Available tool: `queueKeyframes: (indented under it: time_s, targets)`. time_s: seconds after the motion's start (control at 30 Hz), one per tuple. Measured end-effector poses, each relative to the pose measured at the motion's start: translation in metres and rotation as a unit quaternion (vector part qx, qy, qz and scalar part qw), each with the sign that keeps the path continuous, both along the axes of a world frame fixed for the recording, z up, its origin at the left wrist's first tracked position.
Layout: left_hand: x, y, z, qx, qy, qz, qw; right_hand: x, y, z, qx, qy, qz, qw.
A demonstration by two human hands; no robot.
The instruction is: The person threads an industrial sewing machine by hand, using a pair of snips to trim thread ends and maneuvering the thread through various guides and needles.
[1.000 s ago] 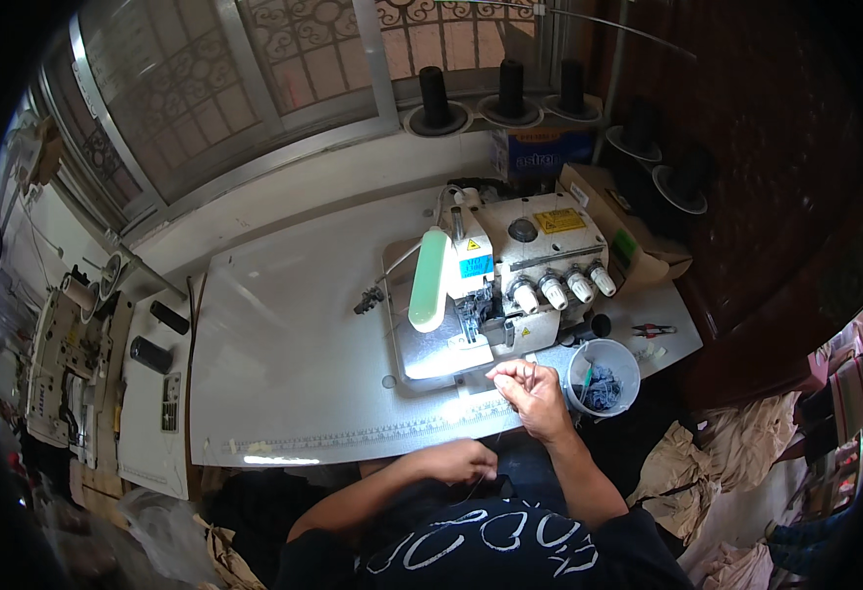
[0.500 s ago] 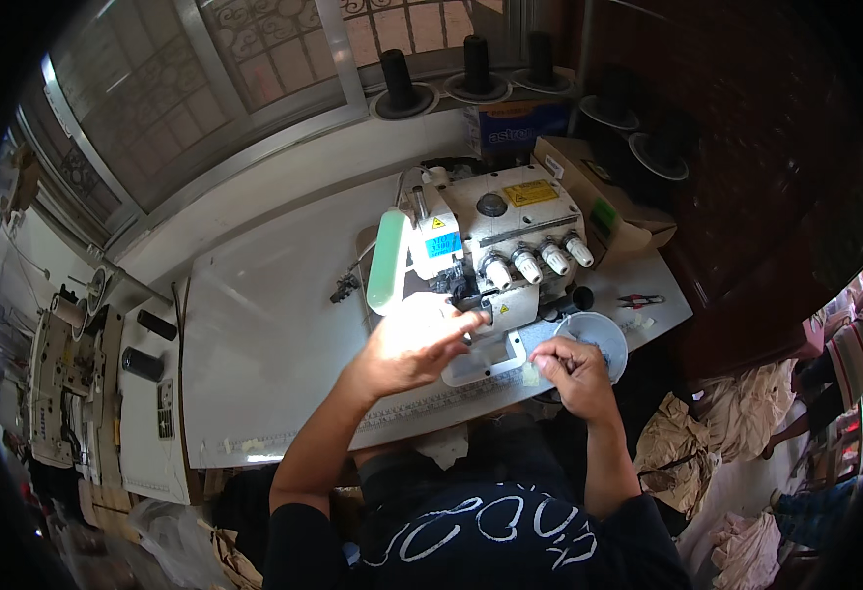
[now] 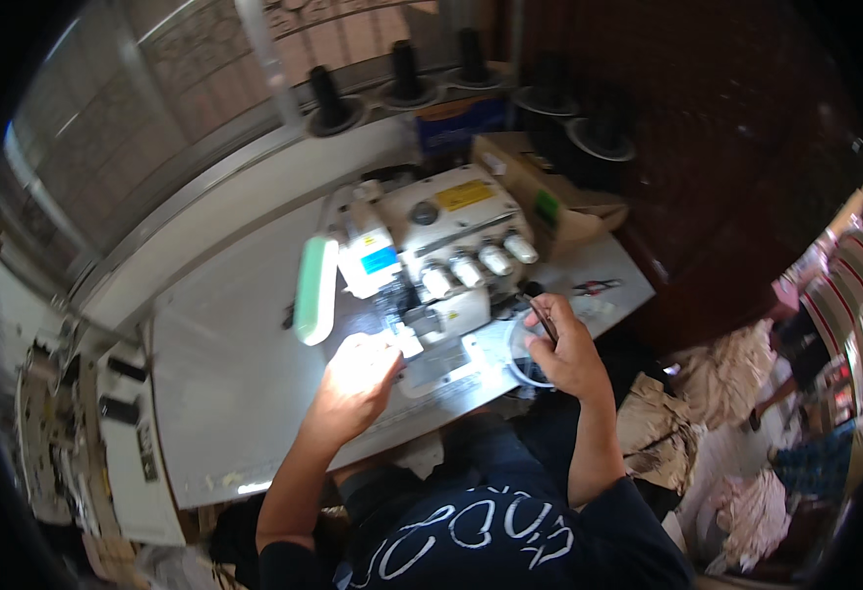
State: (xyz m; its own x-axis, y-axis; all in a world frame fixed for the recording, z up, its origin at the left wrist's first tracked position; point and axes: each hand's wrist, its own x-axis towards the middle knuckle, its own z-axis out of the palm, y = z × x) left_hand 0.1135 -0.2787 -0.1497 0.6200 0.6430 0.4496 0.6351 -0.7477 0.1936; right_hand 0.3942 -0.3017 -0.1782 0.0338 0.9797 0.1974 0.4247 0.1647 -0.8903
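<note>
A white overlock sewing machine [image 3: 466,221] stands on the table, its row of tension knobs facing me and a pale green long piece [image 3: 316,292] at its left. My left hand [image 3: 358,379] is by the needle area, fingers drawn together and washed out by glare. A small white patch [image 3: 409,342] shows at its fingertips; whether they grip it I cannot tell. My right hand [image 3: 569,349] is closed on slim dark tweezers [image 3: 544,320], raised over a white bucket [image 3: 513,356] at the table's front edge.
Red-handled thread snips [image 3: 597,287] lie on the table to the right. An open cardboard box [image 3: 579,226] sits behind the machine. Black thread cones [image 3: 405,74] line the back ledge. Crumpled tan cloth [image 3: 653,438] lies at right, and another machine [image 3: 48,423] stands at far left.
The view has shifted, so the machine appears further left. My right hand has lifted and now holds the tweezers. My left hand's fingers, spread before, have drawn together near the needle area.
</note>
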Motion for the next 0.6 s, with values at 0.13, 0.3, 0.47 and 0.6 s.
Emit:
queueKeyframes:
  time_s: [0.13,0.3,0.47,0.6]
  targets:
    - [0.007,-0.001,-0.004,-0.004,0.01,-0.034,0.999,0.062,-0.014,0.003,0.044,-0.036,-0.116,0.992]
    - [0.011,0.001,-0.002,0.049,0.057,-0.024,0.997,0.081,-0.028,0.011,0.06,-0.284,-0.01,0.957]
    - [0.006,-0.002,-0.007,0.052,0.078,-0.033,0.995,0.076,0.003,0.017,0.01,-0.436,-0.048,0.898]
    - [0.006,-0.002,-0.007,0.05,0.055,-0.04,0.996,0.07,0.032,0.016,0.0,-0.471,-0.032,0.882]
